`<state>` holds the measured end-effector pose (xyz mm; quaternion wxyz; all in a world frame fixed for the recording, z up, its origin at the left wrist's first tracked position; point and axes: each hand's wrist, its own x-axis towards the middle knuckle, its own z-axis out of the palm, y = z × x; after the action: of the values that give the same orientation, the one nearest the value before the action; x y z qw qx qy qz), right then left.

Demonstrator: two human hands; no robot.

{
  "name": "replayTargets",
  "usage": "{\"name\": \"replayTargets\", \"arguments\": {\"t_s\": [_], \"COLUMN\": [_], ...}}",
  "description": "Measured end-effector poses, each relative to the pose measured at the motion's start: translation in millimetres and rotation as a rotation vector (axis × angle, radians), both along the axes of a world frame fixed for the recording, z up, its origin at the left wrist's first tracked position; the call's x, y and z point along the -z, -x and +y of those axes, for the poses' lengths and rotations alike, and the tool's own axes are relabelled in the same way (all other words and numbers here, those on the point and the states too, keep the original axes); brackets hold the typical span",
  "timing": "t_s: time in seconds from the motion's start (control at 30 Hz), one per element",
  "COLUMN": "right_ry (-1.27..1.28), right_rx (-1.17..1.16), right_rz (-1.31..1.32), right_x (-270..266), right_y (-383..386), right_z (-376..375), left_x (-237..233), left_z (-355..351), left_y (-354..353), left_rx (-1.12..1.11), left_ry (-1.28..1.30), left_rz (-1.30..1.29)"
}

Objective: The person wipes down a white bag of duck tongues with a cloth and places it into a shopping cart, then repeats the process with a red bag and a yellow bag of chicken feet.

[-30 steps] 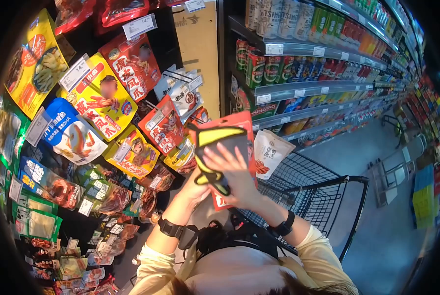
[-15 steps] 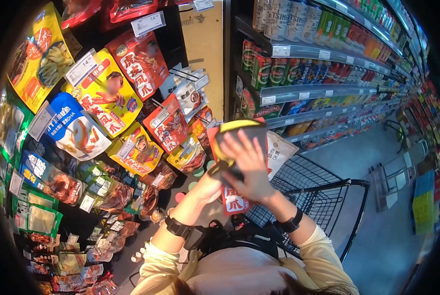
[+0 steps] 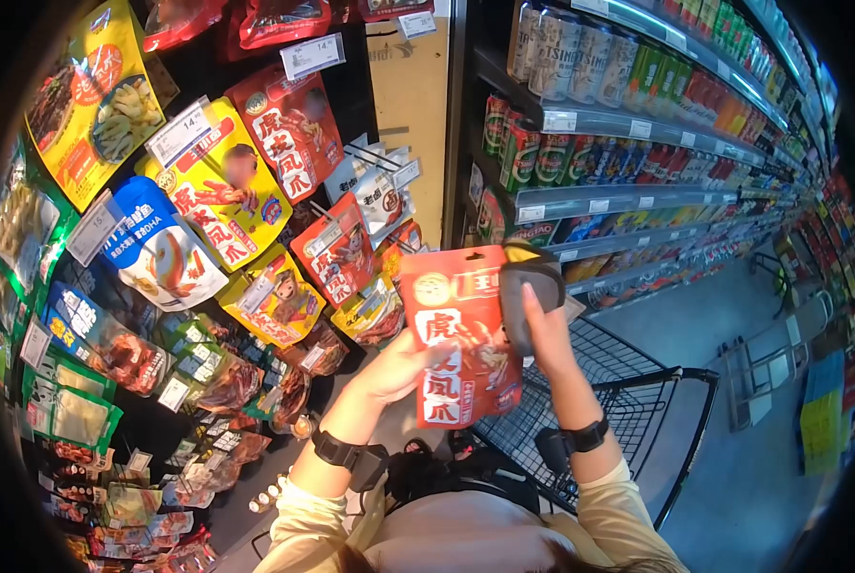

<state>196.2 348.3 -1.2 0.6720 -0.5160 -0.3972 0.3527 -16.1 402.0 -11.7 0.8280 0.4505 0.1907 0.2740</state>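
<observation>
A red snack pouch (image 3: 461, 382) with white lettering panels faces up in front of my body. My left hand (image 3: 396, 368) grips its left side, the thumb over the front. At the pouch's right edge, my right hand (image 3: 550, 334) is closed round a dark grey object with a yellow edge (image 3: 534, 286); what this object is, I cannot make out. The dark object touches or overlaps the pouch's upper right side. Most of my right fingers are hidden behind the things held.
On the left, a rack holds hanging snack pouches (image 3: 299, 134) with price tags. Shelves of drink cans (image 3: 552, 158) stand at the upper right. A black wire shopping cart (image 3: 628, 401) is close on my right, with a grey floor (image 3: 676, 310) beyond it.
The red pouch now shows its front fully. My right hand and the dark object have moved right, off the pouch's middle. A pale packet seen behind them before is now mostly hidden.
</observation>
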Motion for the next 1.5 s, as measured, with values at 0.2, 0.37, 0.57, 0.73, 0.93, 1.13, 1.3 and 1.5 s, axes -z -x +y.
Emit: {"name": "replayTargets", "arguments": {"t_s": [0.2, 0.37, 0.57, 0.73, 0.93, 1.13, 1.3, 1.5], "right_ry": [0.01, -0.088, -0.221, -0.225, -0.235, -0.349, -0.683, -0.204], "right_rx": [-0.366, -0.628, -0.405, -0.224, -0.275, -0.48, -0.341, 0.214], "right_rz": [0.611, 0.382, -0.765, -0.851, -0.934, -1.271, -1.333, -0.266], "right_x": [2.0, 17.1, -43.9, -44.8, -33.5, -60.4, -3.2, -10.7], "right_y": [-1.7, 18.6, 91.5, 57.6, 84.0, 92.0, 77.6, 78.1], "right_z": [-29.5, -41.2, -33.5, 9.3, -25.3, -27.1, -46.1, -24.8], "left_x": [-3.0, 78.2, 3.4, -9.2, -18.6, -16.6, -4.6, 14.9], "left_z": [10.7, 37.1, -36.6, -45.2, -39.7, -65.8, -7.0, 31.4], "left_y": [3.2, -7.3, 14.7, -47.3, -37.3, -98.2, -21.8, -49.9], "left_rx": [-0.215, -0.276, -0.32, -0.82, -0.798, -1.286, -0.449, -0.824], "left_ry": [-0.047, -0.001, -0.434, 0.0, -0.002, -0.165, 0.158, 0.211], "left_rz": [0.164, -0.264, -0.068, -0.763, -0.873, -1.054, -0.715, -0.19]}}
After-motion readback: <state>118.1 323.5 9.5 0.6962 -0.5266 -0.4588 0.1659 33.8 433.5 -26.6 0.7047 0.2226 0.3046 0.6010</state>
